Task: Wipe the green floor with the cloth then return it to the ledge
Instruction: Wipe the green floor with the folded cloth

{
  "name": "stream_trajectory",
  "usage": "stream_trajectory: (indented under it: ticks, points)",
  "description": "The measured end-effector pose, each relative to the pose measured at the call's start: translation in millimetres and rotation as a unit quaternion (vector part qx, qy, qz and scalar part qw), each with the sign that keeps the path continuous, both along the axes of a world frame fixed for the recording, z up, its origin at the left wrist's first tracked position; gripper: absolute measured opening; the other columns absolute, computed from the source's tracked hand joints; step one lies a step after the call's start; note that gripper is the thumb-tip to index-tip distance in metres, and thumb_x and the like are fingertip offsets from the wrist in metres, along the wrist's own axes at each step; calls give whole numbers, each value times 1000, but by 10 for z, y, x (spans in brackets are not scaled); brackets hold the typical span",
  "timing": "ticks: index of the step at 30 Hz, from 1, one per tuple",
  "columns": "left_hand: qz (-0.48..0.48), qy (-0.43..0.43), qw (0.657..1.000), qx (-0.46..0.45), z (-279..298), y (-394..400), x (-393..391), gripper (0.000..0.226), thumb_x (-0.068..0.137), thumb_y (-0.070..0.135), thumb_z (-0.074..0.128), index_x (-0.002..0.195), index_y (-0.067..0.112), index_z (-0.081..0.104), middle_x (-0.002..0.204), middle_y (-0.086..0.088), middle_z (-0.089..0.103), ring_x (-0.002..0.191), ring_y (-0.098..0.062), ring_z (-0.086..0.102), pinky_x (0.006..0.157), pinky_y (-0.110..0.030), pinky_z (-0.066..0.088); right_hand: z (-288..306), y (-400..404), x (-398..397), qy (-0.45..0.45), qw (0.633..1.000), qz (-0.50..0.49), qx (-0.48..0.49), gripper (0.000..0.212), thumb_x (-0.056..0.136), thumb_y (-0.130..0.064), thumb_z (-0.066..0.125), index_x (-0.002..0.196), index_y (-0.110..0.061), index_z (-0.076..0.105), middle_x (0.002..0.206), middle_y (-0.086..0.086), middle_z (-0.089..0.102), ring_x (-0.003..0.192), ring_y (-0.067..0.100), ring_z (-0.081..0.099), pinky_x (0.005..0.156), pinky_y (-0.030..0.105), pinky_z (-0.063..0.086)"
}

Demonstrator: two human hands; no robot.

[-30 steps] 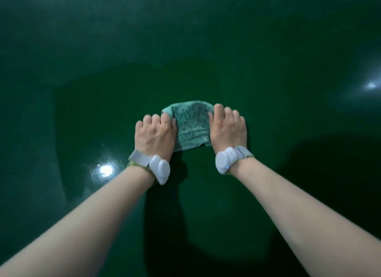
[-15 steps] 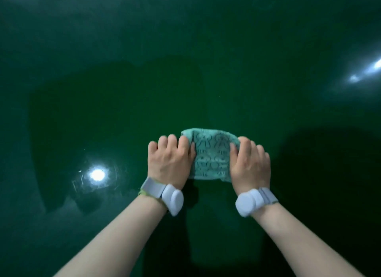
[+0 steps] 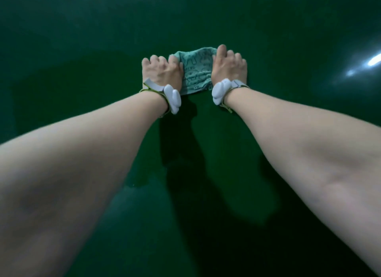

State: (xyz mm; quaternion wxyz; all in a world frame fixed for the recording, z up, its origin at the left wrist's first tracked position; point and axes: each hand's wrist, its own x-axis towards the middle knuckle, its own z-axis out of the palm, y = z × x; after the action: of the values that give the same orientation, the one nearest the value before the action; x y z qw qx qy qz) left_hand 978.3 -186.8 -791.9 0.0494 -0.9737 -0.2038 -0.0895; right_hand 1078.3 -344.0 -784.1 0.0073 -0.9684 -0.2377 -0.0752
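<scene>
A pale teal cloth (image 3: 195, 72) with printed cartoon figures lies bunched flat on the glossy dark green floor (image 3: 82, 39). My left hand (image 3: 161, 71) presses down on its left edge with curled fingers. On its right edge my right hand (image 3: 227, 67) presses too. Both arms are stretched far forward, with a white band on each wrist. The sides of the cloth are hidden under my hands.
A bright light reflection (image 3: 362, 67) shines on the floor at the right. Dark shadows of my arms and body fall on the floor below my hands. No ledge is in view.
Both hands pulled the cloth back toward me, then pushed it forward, farther away. My arms are now stretched out and fill more of the view.
</scene>
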Motion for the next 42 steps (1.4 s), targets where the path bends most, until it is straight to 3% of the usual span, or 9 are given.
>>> stream_trajectory:
  ticks: [9, 12, 22, 26, 34, 42]
  points:
    - [74, -52, 996, -8, -98, -115, -593, 41, 99, 43, 38, 79, 15, 60, 68, -7, 60, 67, -29, 57, 65, -37, 37, -24, -78, -570, 1, 999, -1, 47, 36, 111, -34, 34, 124, -5, 51, 104, 16, 64, 93, 35, 60, 75, 44, 43]
    - [86, -75, 993, -1, -69, -176, -1030, 35, 103, 39, 46, 79, 14, 56, 71, -8, 57, 68, -30, 55, 63, -39, 36, 3, -83, -1000, -5, 997, 5, 73, 32, 110, -32, 39, 115, -5, 55, 95, 14, 63, 84, 34, 59, 70, 43, 42]
    - [117, -3, 993, -30, 62, -383, -2644, 36, 107, 41, 44, 80, 17, 50, 75, -6, 48, 71, -29, 45, 65, -43, 31, -17, -293, -2430, 27, 992, 77, 92, 23, 109, -30, 46, 107, -10, 56, 83, 6, 55, 73, 28, 49, 66, 43, 41]
    - [120, -17, 993, -11, 25, -306, -3011, 37, 107, 41, 46, 79, 17, 50, 74, -7, 45, 70, -29, 43, 64, -44, 32, -42, -230, -2684, 26, 988, 109, 102, 23, 106, -31, 48, 105, -10, 57, 79, 4, 54, 69, 27, 46, 63, 41, 39]
    - [141, -52, 988, 24, -1, 308, -2509, 35, 105, 39, 46, 80, 16, 53, 76, -9, 51, 72, -30, 48, 65, -42, 29, -22, 427, -2227, 10, 989, 110, 95, 27, 109, -32, 44, 104, -8, 57, 83, 9, 60, 74, 32, 52, 67, 45, 41]
    - [156, -13, 987, 41, -17, 1127, -1401, 32, 102, 35, 46, 83, 13, 59, 78, -10, 59, 77, -30, 55, 71, -41, 38, -46, 1421, -1253, -15, 993, 105, 51, 30, 110, -31, 35, 114, -8, 53, 93, 12, 64, 84, 33, 58, 72, 43, 40]
